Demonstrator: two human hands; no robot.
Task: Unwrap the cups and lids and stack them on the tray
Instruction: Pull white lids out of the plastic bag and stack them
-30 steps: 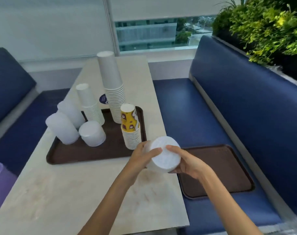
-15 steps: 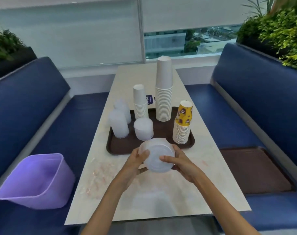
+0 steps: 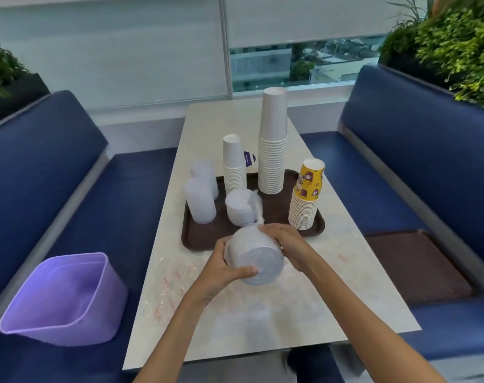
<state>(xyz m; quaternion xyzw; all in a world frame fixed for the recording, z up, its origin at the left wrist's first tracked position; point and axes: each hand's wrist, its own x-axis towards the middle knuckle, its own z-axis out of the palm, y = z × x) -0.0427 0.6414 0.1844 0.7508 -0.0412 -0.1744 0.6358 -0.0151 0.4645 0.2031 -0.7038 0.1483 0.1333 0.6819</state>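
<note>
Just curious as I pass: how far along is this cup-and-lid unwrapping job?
Nearly done, it seems. A tall white paper cup stack, a shorter white one and a yellow patterned one stand on the brown tray, with three plastic lid stacks on or beside it. The left hand and right hand grip a film-wrapped pack of white lids. It needs unwrapping and stacking; no other wrapped pack shows.

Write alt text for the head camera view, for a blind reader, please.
Two bare hands hold a plastic-wrapped stack of clear round lids above a pale rectangular table: the left hand grips its side, the right hand its far end. Behind it, a dark brown tray carries stacks of paper cups and clear lids.
</note>
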